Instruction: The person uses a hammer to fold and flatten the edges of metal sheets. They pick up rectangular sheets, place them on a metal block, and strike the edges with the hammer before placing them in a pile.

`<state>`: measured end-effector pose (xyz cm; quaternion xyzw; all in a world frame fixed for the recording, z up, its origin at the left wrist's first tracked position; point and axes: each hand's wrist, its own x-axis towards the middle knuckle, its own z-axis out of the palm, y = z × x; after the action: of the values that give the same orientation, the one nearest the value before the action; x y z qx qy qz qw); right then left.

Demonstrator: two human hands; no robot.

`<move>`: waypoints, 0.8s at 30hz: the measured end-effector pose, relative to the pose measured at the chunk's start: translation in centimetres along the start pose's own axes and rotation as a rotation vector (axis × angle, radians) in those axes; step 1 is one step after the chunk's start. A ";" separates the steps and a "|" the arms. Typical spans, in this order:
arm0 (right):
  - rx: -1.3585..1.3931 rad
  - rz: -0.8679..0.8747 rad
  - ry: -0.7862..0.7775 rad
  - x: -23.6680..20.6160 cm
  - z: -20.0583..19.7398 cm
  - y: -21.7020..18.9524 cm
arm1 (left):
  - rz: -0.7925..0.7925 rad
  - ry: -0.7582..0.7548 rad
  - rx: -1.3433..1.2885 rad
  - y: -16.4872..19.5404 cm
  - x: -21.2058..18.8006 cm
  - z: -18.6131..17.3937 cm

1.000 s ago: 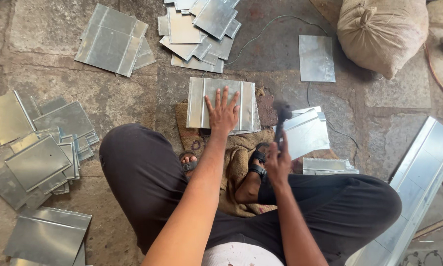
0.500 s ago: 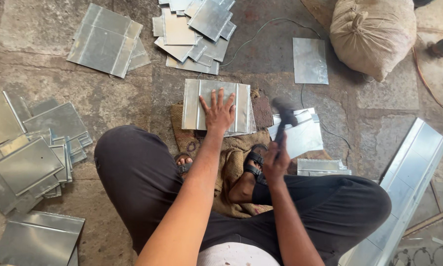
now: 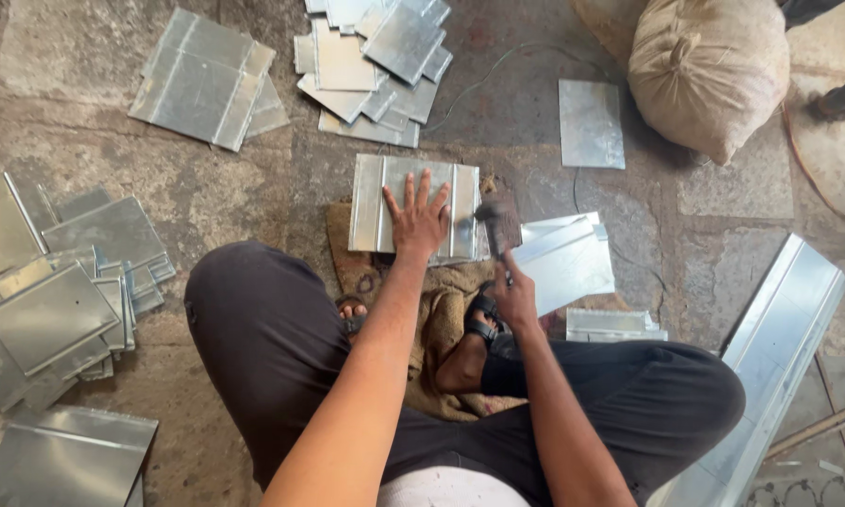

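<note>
I am sitting cross-legged on a stone floor [image 3: 206, 188] with cut metal all around me. Biggest near me is a long folded metal channel [image 3: 779, 329] lying at an angle by my right knee. A stuffed burlap sack [image 3: 709, 70] sits well beyond it, up at the far right. To my left is a heap of flat sheet pieces [image 3: 56, 300], with another pile [image 3: 375, 56] straight ahead, a broad ribbed panel [image 3: 201, 80] beside that pile, and a single small square sheet [image 3: 591, 122] lying apart near the sack.

Right in front of my legs, on a brown cloth [image 3: 441, 319] spread over the floor, lies the ribbed metal sheet [image 3: 371, 211] I am working on. My left hand [image 3: 418, 221] is pressed flat on it, fingers spread wide, palm down, gripping nothing. Just to the right of that sheet rests another bent sheet [image 3: 568, 263], tilted, and a small stack of folded strips [image 3: 615, 324] sits beside my right knee.

My right hand [image 3: 514, 299] is closed tight around the handle of a hammer [image 3: 496, 223], whose head is blurred and sits at the right edge of the ribbed sheet; I cannot tell whether it touches the metal. My two hands are near each other but apart.
</note>
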<state>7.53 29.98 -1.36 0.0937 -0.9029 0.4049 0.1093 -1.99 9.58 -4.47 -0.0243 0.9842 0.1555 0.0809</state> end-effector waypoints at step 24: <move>-0.038 0.347 -0.185 -4.1 -0.4 0.7 | -0.029 -0.001 -0.005 -0.6 0.1 0.9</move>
<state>11.36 31.08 -2.77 -0.0285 -0.9193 0.3901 -0.0436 -1.91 9.28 -5.50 -0.0388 0.9833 0.1568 0.0834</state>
